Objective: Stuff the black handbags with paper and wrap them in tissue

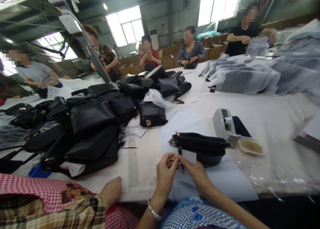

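Between my two hands is a round gold-coloured charm (pixel 176 158) that hangs by a dark strap from a small black handbag (pixel 200 144). My left hand (pixel 167 167), with a silver bangle at the wrist, pinches the charm from the left. Fingers of my right hand (pixel 195 172) close on its right side. A white card or paper piece (pixel 189 157) shows beside my right fingers, against the bag; whether I grip it I cannot tell. The bag stands on a white sheet, with a gold zip pull at its upper left corner.
A tape dispenser (pixel 223 124) and a small dish with a yellowish pad (pixel 250 145) stand right of the bag. Black handbags (pixel 92 115) are heaped at left. Wrapped bags (pixel 247 75) lie at back right. A co-worker's hand (pixel 111 191) rests close on my left; several people work around the table.
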A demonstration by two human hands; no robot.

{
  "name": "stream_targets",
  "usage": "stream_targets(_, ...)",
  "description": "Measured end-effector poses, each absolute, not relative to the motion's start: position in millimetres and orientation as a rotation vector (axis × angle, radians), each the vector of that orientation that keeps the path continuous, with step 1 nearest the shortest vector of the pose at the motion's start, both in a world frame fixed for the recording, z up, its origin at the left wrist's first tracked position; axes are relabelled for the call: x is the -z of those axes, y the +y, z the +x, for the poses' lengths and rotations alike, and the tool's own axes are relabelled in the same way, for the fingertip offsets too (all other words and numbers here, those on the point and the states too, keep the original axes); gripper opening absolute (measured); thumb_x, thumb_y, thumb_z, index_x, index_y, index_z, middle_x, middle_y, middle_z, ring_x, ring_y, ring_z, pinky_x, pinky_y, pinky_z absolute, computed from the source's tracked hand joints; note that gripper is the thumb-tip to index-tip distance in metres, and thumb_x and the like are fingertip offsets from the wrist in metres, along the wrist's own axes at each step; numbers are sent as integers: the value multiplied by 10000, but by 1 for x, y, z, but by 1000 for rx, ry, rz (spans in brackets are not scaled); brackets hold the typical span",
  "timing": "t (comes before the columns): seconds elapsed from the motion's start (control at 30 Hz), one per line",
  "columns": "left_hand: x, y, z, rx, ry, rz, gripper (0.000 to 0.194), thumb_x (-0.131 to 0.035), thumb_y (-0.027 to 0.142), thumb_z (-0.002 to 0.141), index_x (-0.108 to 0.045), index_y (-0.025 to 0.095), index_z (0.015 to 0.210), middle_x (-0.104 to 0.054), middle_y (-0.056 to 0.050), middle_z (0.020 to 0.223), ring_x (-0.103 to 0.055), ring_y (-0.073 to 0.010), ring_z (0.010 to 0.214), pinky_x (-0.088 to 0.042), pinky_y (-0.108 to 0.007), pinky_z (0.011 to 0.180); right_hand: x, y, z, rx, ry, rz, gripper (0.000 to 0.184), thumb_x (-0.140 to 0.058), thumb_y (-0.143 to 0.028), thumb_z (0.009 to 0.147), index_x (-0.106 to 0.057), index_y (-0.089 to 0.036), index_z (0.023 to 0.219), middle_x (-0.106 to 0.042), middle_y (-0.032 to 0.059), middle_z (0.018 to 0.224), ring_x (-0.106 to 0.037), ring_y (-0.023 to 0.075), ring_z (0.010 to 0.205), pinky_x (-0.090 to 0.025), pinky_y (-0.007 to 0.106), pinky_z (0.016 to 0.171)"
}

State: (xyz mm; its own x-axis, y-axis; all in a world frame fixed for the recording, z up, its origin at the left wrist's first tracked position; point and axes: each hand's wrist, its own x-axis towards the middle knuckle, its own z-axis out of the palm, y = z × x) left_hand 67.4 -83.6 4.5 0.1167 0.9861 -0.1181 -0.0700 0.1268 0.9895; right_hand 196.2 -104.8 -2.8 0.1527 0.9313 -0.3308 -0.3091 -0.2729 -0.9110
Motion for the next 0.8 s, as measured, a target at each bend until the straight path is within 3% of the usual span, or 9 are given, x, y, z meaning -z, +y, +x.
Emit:
stream_targets(0.13, -10, -78, 49, -1122, 1424, 1509, 262, -636, 436, 842, -721, 224, 971, -698, -88, 1031, -659, -229, 909, -557, -324, 741, 1, -104, 193, -1403, -591, -1292, 475, -776, -487, 705, -752, -122, 1009, -742, 109, 1050, -661, 328, 1049, -522, 413, 918)
stream_targets(0.27, -12, -68, 34, -1125, 1482, 1338, 452, -637, 498, 829, -663, 197, 1166, -653, -119, 1215, -616, -266, 1076, -514, -385, 905, -1, -105, 194, -1493, -517, -1237, 483, -772, -472, 716, -736, -144, 1069, -735, 97, 1078, -660, 316, 1067, -527, 409, 931)
stream_targets(0.4, -13, -72, 46, -798, 1034, 942, 520, -627, 536, 834, -689, 114, 1132, -727, -145, 1077, -670, -289, 1010, -522, -405, 898, 1, -105, 197, -1505, -564, -1296, 505, -767, -493, 710, -740, -120, 1049, -743, 112, 1043, -673, 334, 1030, -538, 428, 906)
stream_targets(0.5, -9, -80, 59, -866, 1070, 891, 479, -738, 482, 755, -729, 97, 1039, -759, -128, 964, -697, -281, 916, -543, -381, 842, 4, -103, 200, -1394, -682, -1377, 498, -769, -521, 691, -758, -120, 987, -749, 115, 1015, -672, 346, 1022, -526, 442, 918)
stream_targets(0.63, -2, -86, 66, -963, 1172, 925, 435, -741, 482, 748, -752, 111, 974, -768, -104, 930, -701, -261, 875, -557, -337, 771, 3, -109, 212, -1251, -899, -1410, 498, -750, -544, 714, -751, -160, 1032, -734, 105, 1080, -640, 349, 1081, -460, 474, 1003)
stream_targets(0.8, -4, -86, 64, -945, 1214, 920, 389, -746, 482, 737, -758, 124, 890, -769, -91, 897, -700, -231, 788, -549, -284, 668, 2, -128, 230, -1587, -651, -1134, 636, -501, -690, 844, -723, -148, 1092, -725, 148, 1082, -650, 352, 1058, -500, 489, 931)
